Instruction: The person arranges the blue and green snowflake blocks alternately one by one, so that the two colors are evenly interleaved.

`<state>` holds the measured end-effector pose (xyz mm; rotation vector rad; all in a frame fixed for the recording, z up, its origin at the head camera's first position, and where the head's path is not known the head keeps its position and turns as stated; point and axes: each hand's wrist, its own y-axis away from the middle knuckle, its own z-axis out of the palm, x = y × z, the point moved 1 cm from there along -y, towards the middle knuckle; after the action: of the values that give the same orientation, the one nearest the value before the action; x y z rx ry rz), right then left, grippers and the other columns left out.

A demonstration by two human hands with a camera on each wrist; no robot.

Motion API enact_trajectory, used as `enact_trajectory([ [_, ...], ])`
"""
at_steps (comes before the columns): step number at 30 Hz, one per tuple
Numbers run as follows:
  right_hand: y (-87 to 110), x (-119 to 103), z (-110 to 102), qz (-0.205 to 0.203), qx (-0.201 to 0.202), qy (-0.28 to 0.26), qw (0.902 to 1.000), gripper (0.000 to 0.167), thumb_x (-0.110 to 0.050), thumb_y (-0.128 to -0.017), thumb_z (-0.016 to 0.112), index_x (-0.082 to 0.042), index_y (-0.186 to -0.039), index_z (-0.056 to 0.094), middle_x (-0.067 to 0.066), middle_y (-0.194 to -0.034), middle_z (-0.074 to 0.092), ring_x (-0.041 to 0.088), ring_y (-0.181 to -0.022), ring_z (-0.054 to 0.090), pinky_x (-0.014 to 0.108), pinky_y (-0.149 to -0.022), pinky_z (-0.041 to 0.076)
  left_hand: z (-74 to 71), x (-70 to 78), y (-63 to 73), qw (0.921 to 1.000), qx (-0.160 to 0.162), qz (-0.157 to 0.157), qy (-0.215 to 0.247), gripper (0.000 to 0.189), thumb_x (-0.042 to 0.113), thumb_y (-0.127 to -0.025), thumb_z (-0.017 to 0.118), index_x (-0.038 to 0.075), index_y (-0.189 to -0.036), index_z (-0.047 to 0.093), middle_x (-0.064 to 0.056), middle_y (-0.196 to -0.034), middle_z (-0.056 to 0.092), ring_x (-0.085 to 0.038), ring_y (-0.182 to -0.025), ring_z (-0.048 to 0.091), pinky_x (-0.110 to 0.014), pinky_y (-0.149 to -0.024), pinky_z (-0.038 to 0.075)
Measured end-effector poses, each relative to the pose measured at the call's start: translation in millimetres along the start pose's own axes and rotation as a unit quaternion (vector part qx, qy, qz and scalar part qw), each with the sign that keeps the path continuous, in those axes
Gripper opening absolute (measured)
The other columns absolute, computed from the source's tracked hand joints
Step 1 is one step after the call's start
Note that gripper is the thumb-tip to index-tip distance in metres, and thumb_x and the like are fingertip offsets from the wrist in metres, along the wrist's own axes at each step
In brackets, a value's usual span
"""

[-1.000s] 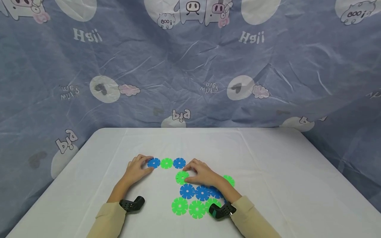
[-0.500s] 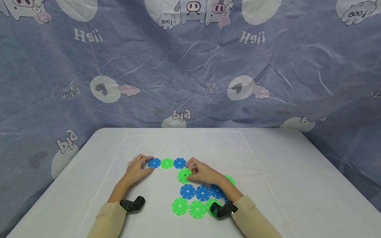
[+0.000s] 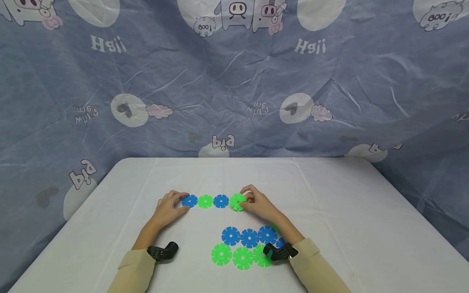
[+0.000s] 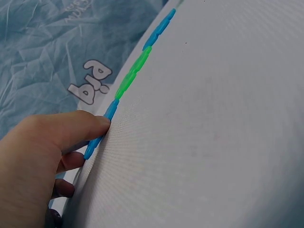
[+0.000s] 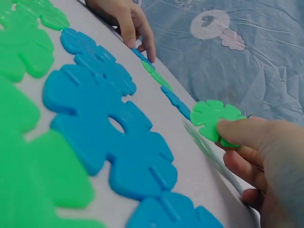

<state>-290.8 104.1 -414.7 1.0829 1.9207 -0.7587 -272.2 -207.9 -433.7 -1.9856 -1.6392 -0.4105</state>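
Observation:
In the head view, a blue notched snowflake disc (image 3: 189, 201), a green snowflake disc (image 3: 205, 201) and another blue snowflake disc (image 3: 221, 201) form a straight row. My left hand (image 3: 168, 209) holds the row's left-end blue disc between thumb and fingers. At the opposite end, my right hand (image 3: 261, 206) pinches a second green disc (image 3: 237, 202) between thumb and fingers. The right wrist view shows this green disc (image 5: 212, 117) tilted up over the cloth, its shadow below, beside the last blue disc (image 5: 175, 103).
Nearer the body lie several loose blue discs (image 3: 249, 238) and several green discs (image 3: 243, 258), partly under the right wrist and its black camera (image 3: 279, 251). White cloth (image 3: 329, 195) covers the table. A blue printed curtain (image 3: 234, 81) hangs behind it.
My right hand has lifted the green disc from below the row and carried it away from the body and right, to the row's right end. The left hand has stayed put.

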Motion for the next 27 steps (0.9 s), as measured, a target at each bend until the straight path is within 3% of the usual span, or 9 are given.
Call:
enact_trajectory([
  [8,-2.7,5.1,6.1,0.045,0.068,0.025,0.9964,0.033,-0.013,-0.083,0.064,-0.011,-0.112,0.048,0.003,-0.078,0.053,0.013,-0.064,0.042,0.024,-0.061,0.035,0.3,-1.4,-0.7,1.0000,0.001,0.001,0.004,0.046,0.030,-0.080,0.063,0.013,-0.123,0.056,-0.007,-0.109,0.053,-0.028,-0.108,0.045,-0.045,-0.086,0.027],
  [14,-3.1,2.2,12.7,0.051,0.099,0.088,0.9898,0.031,-0.016,-0.082,0.065,-0.007,-0.109,0.054,0.002,-0.083,0.049,0.011,-0.068,0.042,0.023,-0.063,0.036,0.4,-1.0,-1.0,1.0000,0.000,-0.001,0.000,0.046,0.030,-0.080,0.063,0.013,-0.123,0.056,-0.007,-0.109,0.053,-0.027,-0.107,0.046,-0.044,-0.085,0.027],
  [22,-0.7,0.1,13.8,0.045,0.109,0.134,0.9840,0.028,-0.023,-0.084,0.062,-0.009,-0.109,0.058,0.003,-0.086,0.044,0.012,-0.072,0.041,0.025,-0.064,0.034,0.2,0.3,-1.4,1.0000,0.000,-0.003,-0.005,0.047,0.031,-0.080,0.063,0.012,-0.123,0.056,-0.008,-0.111,0.053,-0.028,-0.108,0.045,-0.042,-0.083,0.028],
  [27,-0.2,0.1,14.0,0.035,0.099,0.149,0.9832,0.023,-0.025,-0.082,0.063,-0.018,-0.103,0.060,0.003,-0.098,0.047,0.013,-0.071,0.041,0.028,-0.063,0.033,0.5,-0.8,-1.0,1.0000,0.000,0.000,-0.002,0.046,0.031,-0.081,0.064,0.013,-0.122,0.056,-0.007,-0.109,0.053,-0.027,-0.107,0.045,-0.042,-0.082,0.028],
])
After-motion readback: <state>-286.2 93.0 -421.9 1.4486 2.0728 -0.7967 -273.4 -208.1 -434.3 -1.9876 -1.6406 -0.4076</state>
